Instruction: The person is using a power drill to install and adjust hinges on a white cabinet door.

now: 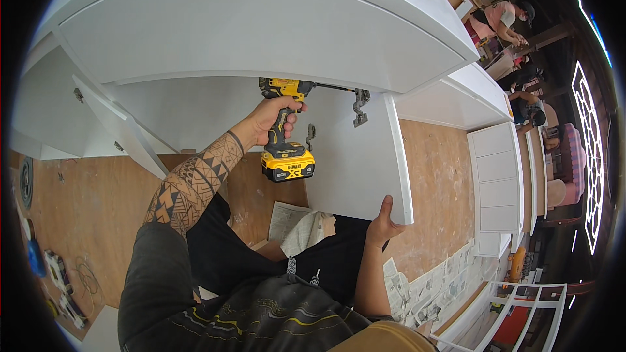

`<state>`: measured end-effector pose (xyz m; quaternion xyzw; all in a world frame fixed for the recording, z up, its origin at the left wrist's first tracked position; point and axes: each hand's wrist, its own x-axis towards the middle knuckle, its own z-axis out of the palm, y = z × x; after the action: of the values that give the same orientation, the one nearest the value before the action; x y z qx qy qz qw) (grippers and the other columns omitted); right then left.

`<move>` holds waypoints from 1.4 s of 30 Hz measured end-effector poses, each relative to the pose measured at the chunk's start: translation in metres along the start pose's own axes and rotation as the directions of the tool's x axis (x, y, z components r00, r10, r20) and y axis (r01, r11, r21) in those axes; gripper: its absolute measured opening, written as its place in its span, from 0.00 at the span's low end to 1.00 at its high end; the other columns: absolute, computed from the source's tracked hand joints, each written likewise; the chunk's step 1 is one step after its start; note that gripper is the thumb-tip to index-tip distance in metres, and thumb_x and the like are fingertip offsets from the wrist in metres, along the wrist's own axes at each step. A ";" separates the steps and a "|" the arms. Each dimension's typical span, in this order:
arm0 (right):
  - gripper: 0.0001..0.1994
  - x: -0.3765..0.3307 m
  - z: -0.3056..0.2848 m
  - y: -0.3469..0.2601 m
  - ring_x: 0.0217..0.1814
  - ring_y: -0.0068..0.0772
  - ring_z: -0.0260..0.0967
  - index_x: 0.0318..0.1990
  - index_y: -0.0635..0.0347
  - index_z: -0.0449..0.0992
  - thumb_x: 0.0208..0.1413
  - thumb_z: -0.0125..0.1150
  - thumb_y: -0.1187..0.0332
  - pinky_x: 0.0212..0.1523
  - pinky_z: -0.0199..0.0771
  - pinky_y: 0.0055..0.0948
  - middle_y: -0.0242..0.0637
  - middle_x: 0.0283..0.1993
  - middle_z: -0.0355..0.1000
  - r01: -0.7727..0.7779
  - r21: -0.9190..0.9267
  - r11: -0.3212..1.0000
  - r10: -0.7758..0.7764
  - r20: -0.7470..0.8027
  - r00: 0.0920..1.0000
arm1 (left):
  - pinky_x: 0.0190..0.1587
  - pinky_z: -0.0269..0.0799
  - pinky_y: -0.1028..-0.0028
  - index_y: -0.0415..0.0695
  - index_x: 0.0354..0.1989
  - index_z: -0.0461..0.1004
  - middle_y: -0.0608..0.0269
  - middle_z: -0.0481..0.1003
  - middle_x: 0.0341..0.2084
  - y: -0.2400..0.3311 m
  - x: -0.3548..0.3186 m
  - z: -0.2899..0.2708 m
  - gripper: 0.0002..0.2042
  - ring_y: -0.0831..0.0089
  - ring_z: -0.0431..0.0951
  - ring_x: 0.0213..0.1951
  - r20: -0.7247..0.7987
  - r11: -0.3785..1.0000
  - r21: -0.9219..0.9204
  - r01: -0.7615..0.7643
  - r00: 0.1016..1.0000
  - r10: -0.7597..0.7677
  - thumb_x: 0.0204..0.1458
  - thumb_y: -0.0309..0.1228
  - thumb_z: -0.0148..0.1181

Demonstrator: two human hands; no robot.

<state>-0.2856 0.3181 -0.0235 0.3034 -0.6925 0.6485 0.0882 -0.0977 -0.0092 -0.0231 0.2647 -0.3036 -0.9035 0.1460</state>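
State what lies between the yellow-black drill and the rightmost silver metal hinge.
Head view: a thin dark bit runs from the drill toward the hinge.

On my screen I see a brown floor (435,182), with newspaper sheets (433,290) spread over part of it. Off to the right stands a white cabinet (497,173), and a bright honeycomb light (591,160) shines past it.

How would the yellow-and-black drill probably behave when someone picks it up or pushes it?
The drill likely feels heavy for its size, given the bulky battery pack at its base. That boxy shape should resist rolling. The long, thin bit sticks out and might snag.
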 end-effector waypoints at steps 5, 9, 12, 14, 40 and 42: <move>0.10 -0.001 0.000 0.003 0.47 0.28 0.77 0.50 0.72 0.81 0.65 0.68 0.75 0.50 0.77 0.29 0.39 0.47 0.81 0.004 0.003 1.000 -0.004 -0.005 1.000 | 0.24 0.71 0.76 0.41 0.48 0.76 0.75 0.68 0.19 0.000 0.000 -0.001 0.12 0.82 0.68 0.19 0.001 0.999 -0.035 -0.008 1.000 0.008 0.61 0.35 0.58; 0.09 -0.001 0.001 0.005 0.46 0.27 0.78 0.49 0.72 0.81 0.65 0.67 0.75 0.48 0.77 0.28 0.39 0.46 0.81 0.019 0.029 0.999 -0.019 0.004 1.000 | 0.24 0.70 0.76 0.41 0.48 0.76 0.75 0.68 0.19 0.000 0.000 0.000 0.12 0.82 0.68 0.19 0.010 0.999 -0.034 -0.018 1.000 0.018 0.61 0.35 0.58; 0.09 -0.001 0.003 0.003 0.44 0.28 0.79 0.47 0.73 0.81 0.62 0.69 0.77 0.48 0.78 0.28 0.40 0.44 0.82 0.009 0.042 0.999 -0.009 -0.013 1.000 | 0.24 0.70 0.76 0.41 0.48 0.76 0.74 0.68 0.19 -0.002 0.000 -0.001 0.12 0.82 0.67 0.19 0.011 0.999 -0.031 -0.013 1.000 0.014 0.61 0.34 0.58; 0.09 -0.001 0.001 0.005 0.45 0.28 0.78 0.48 0.72 0.81 0.64 0.68 0.76 0.48 0.78 0.28 0.39 0.45 0.81 0.017 0.034 0.999 -0.017 -0.001 1.000 | 0.24 0.70 0.76 0.41 0.48 0.76 0.74 0.68 0.19 -0.003 0.002 0.000 0.12 0.82 0.67 0.19 0.010 0.999 -0.041 -0.004 1.000 0.005 0.61 0.34 0.58; 0.08 0.000 0.003 -0.001 0.43 0.26 0.77 0.47 0.71 0.81 0.64 0.67 0.76 0.46 0.77 0.28 0.38 0.43 0.81 0.025 0.026 0.999 -0.025 0.014 1.000 | 0.25 0.69 0.75 0.45 0.42 0.74 0.76 0.68 0.18 0.015 0.015 -0.019 0.09 0.83 0.67 0.19 0.063 0.986 -0.086 0.141 0.989 -0.136 0.60 0.36 0.59; 0.09 0.000 0.004 0.000 0.42 0.28 0.79 0.47 0.74 0.81 0.63 0.69 0.77 0.46 0.79 0.29 0.41 0.43 0.82 0.029 0.010 1.000 -0.028 -0.017 0.999 | 0.25 0.69 0.75 0.46 0.41 0.74 0.76 0.67 0.18 0.015 0.021 -0.025 0.09 0.83 0.67 0.19 0.069 0.982 -0.105 0.158 0.986 -0.151 0.59 0.36 0.59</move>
<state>-0.2845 0.3145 -0.0242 0.3083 -0.6839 0.6534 0.1016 -0.0992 -0.0419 -0.0386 0.2514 -0.2360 -0.9352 0.0805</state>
